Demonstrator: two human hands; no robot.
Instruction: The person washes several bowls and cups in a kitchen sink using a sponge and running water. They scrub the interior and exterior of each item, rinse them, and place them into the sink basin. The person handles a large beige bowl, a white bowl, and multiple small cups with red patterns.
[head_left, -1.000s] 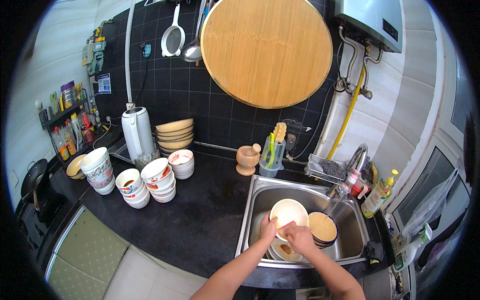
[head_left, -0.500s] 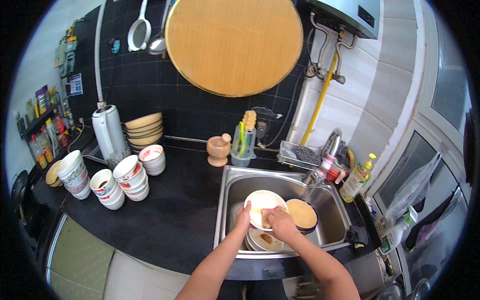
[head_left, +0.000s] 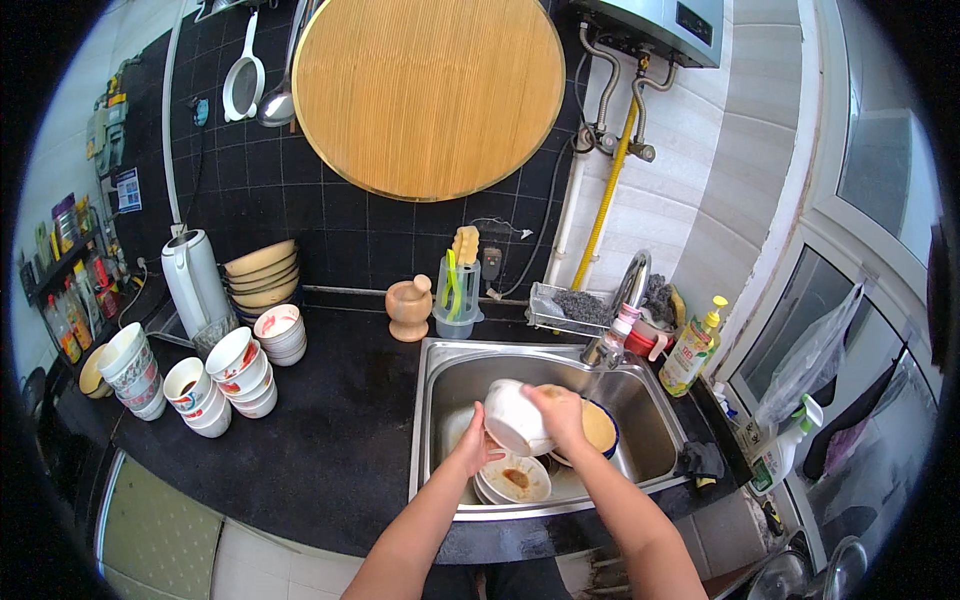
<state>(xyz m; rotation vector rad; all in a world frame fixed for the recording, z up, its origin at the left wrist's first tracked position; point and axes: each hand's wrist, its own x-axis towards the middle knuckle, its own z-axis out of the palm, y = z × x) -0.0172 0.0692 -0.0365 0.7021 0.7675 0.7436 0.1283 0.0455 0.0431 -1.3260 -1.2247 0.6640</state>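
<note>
A white bowl is tilted on its side above the sink, its outer wall facing up toward me. My left hand grips its left edge, thumb along the wall. My right hand is closed against the bowl's right side; the tan sponge seen in it before is mostly hidden now. Beneath the bowl, a stack of white bowls with a brown residue in the top one sits in the sink. A yellowish bowl with a blue rim lies to the right, partly behind my right hand.
A faucet stands at the sink's back right, near a soap bottle and a wire rack. A wooden mortar and a utensil holder stand behind. Stacked bowls and a kettle occupy the left counter.
The bowl has turned from showing its inside to showing its outer wall. My right hand has moved from inside the bowl to its outside. The whole view has shifted slightly.
</note>
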